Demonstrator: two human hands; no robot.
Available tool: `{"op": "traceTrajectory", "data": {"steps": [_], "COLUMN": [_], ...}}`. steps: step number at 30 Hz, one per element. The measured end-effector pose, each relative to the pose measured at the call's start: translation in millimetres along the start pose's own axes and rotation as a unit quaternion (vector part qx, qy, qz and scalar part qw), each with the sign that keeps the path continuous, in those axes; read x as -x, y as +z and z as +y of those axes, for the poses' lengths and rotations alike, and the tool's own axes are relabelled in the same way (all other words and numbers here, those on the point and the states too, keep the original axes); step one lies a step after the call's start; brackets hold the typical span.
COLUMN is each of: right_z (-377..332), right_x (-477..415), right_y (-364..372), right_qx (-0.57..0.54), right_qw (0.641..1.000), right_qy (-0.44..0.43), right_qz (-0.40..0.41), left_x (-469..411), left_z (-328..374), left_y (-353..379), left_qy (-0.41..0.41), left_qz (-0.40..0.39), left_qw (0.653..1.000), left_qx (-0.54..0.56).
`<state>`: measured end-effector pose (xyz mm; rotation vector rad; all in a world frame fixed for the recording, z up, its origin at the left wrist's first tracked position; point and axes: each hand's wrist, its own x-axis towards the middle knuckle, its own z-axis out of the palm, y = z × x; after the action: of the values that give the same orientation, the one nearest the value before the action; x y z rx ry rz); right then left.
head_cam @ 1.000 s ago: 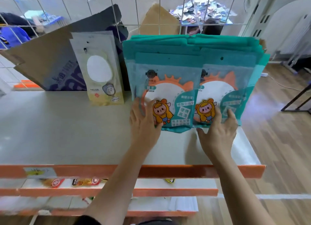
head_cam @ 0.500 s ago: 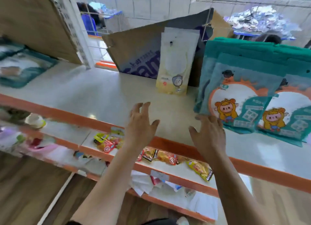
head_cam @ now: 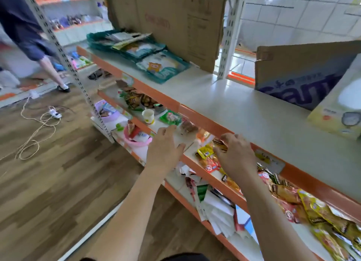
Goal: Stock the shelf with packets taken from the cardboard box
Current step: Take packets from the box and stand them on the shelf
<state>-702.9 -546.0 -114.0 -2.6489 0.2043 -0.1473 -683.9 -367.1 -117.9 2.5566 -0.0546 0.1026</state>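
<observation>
Teal packets (head_cam: 156, 65) lay piled at the far left end of the top shelf (head_cam: 244, 114) — some stocking seemed done, more likely remained. The left hand (head_cam: 164, 149) and right hand (head_cam: 236, 155) hung empty, fingers slack, before its front edge.

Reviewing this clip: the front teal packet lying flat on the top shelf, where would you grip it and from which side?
Probably pinch the teal packet by its near corner, coming from the aisle side over the shelf's orange front edge. It lies flat and thin, and a cardboard sheet stands behind it.
</observation>
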Motion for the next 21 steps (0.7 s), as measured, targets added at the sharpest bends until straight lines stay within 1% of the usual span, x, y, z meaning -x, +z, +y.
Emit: {"op": "traceTrajectory", "data": {"steps": [6,9,12,16,21], "right_z": [-59,-85,-109,-145,-186], "right_x": [-37,-68,-105,-165,-238], "right_y": [30,45,62,84,105], "right_qx": [0.010,0.006,-0.001,-0.021,-0.066], "right_qw": [0.998,0.996,0.994,0.993,0.990], "right_qy": [-0.055,-0.073,-0.097,-0.100,-0.107], "right_qz": [-0.040,-0.051,-0.054,-0.059,-0.063], "left_x": [-26,-43,-66,-112,-191], "left_z": [-58,-89,-118,-150,-172], "left_y": [-41,-57,-71,-89,-113], "left_qy": [-0.064,-0.098,-0.140,-0.178,-0.188], "left_qz": [0.043,0.069,0.077,0.077,0.082], "left_qw": [0.997,0.993,0.987,0.980,0.977], "left_qx": [-0.006,-0.019,-0.028,-0.044,-0.055]}}
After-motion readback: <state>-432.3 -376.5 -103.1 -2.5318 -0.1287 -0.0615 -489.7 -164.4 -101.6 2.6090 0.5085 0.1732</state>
